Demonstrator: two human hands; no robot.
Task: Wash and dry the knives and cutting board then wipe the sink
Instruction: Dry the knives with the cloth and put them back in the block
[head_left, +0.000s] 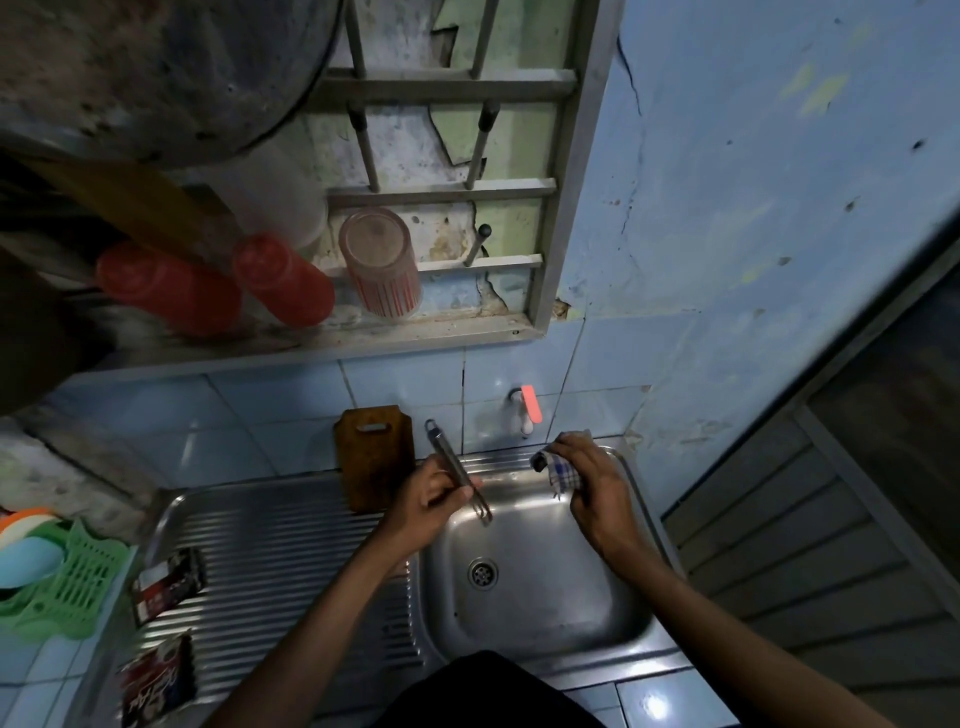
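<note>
Knife (457, 470) sits in the left hand (428, 493), which is closed around its middle over the far-left part of the sink (545, 613); one end, with a hanging loop, points up toward the tiled wall, and the other points down into the basin. It is a slim all-metal piece, and I cannot tell for certain which end is the blade. The right hand (589, 480) is clenched on a bunched checked cloth (563, 467) above the back right rim, just beside the tap (527, 410), and apart from the knife. No water can be seen running and the basin looks bare, so my judgement is that washing of this knife is over and drying is the step in hand, with the cloth about to meet the metal. The board (375, 457) stands upright against the wall at the back of the ribbed drainer (291, 561), seemingly already dealt with, though whether it is dry I cannot say. The next move calls for bringing the cloth to the knife and drawing it along the length, with the fingers kept behind the cutting edge, and the left grip held firm so the wet metal does not slip. Wiping the sink remains.
</note>
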